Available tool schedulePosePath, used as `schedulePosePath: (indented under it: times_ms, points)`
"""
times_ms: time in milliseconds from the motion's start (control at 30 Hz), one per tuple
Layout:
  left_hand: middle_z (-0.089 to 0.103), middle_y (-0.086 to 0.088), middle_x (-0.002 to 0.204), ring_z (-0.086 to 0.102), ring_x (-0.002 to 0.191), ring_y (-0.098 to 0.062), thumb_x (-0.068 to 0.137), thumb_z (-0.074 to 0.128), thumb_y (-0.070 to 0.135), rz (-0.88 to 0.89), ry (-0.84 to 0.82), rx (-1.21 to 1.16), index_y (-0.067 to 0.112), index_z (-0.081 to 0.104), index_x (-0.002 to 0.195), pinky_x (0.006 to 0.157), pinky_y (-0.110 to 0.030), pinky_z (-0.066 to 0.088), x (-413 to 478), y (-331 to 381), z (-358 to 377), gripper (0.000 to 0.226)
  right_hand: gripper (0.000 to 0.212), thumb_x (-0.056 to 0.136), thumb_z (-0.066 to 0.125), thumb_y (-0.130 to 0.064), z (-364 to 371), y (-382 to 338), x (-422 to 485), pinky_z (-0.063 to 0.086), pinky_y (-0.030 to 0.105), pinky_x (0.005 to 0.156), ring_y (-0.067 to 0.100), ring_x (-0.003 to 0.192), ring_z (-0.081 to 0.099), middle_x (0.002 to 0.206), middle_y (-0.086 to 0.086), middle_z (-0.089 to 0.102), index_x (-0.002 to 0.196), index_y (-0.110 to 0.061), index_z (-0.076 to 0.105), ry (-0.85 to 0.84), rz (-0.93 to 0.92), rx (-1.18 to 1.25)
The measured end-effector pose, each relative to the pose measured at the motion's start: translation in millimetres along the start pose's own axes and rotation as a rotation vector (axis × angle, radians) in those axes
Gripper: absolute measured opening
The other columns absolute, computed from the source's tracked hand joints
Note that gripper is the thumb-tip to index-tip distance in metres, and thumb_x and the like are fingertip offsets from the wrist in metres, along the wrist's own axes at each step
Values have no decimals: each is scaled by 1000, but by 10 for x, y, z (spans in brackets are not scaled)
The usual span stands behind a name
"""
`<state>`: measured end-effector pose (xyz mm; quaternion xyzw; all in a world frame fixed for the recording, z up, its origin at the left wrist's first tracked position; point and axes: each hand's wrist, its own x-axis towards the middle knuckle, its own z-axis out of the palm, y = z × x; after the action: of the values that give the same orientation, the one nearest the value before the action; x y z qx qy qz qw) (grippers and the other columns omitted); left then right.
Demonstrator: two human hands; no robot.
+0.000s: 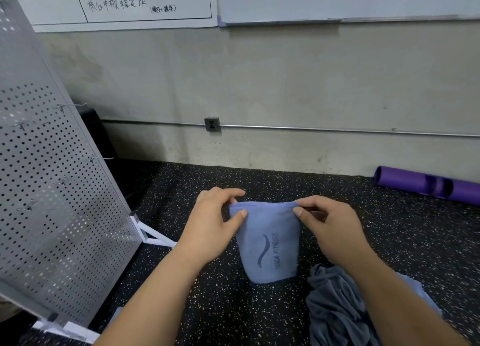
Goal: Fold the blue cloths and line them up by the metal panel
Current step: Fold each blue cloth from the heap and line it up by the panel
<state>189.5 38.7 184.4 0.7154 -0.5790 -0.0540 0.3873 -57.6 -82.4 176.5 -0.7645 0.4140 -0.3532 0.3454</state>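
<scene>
At your left stands the perforated metal panel (pixel 52 189), with a free strip of speckled black floor (pixel 228 309) between its foot and your left hand (pixel 215 223). This hand pinches the upper left corner of the folded blue cloth (pixel 268 247), held over the floor's middle. Your right hand (pixel 330 228) pinches the upper right corner. Under your right forearm a crumpled grey cloth (pixel 335 301) lies partly on a pale blue cloth (pixel 415 288). A rolled purple mat (pixel 428 184) lies at the wall's foot, far right.
</scene>
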Motion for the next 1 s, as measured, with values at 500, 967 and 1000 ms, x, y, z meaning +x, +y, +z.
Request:
schedulePosePath:
  times_ms: [500, 967, 1000]
  points:
    - [73, 18, 99, 68, 98, -2, 98, 76, 36, 144, -202, -117, 34, 77, 114, 91, -35, 56, -59, 368, 331, 17, 19, 86, 87, -13, 38, -147, -166, 63, 35, 87, 10, 86, 75, 88, -8, 79, 92, -28, 78, -157, -15, 161]
    - [76, 9, 100, 70, 94, -13, 100, 73, 13, 6, 204, -478, 30, 77, 109, 88, -28, 52, 34, 167, -174, 19, 11, 91, 81, -36, 80, 129, -112, 59, 36, 72, 4, 74, 65, 83, -16, 71, 91, -36, 71, -297, -35, -264]
    - [76, 8, 100, 70, 93, -14, 101, 72, 14, -30, 246, -501, 31, 76, 108, 87, -29, 52, 49, 91, -197, 19, 10, 91, 81, -39, 48, 119, -103, 59, 34, 72, 2, 75, 66, 84, -17, 72, 94, -38, 72, -272, -40, -273]
